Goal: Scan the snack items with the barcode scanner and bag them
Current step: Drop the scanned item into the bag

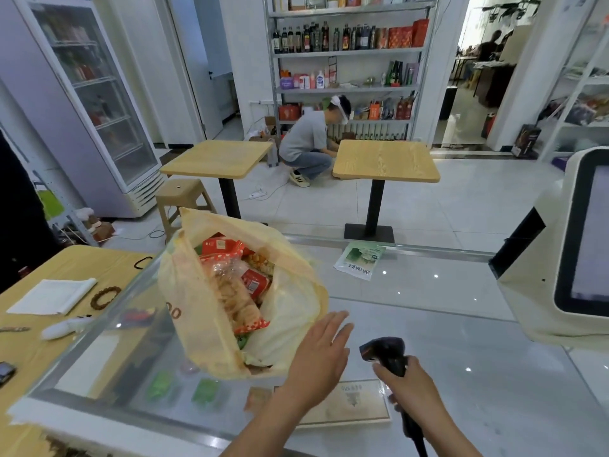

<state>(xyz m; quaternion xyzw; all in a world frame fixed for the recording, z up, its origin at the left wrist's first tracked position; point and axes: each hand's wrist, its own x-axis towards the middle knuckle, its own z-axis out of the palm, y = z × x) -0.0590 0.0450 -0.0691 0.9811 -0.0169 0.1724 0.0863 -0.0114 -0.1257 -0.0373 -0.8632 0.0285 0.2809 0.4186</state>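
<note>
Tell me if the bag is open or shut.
Open. The bag has its mouth gaping wide, and snack packs show piled inside it.

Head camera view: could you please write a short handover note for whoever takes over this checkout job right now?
Left hand: open, fingers straight, holding nothing, beside the yellow bag; whether it touches the bag cannot be told.
Right hand: grips the barcode scanner above the glass counter.
Done: several snack packs sit inside the bag, which stands open on the counter.
Left: a green-and-white packet lies flat near the counter's far edge, outside the bag. It probably needs scanning and bagging next.
</note>
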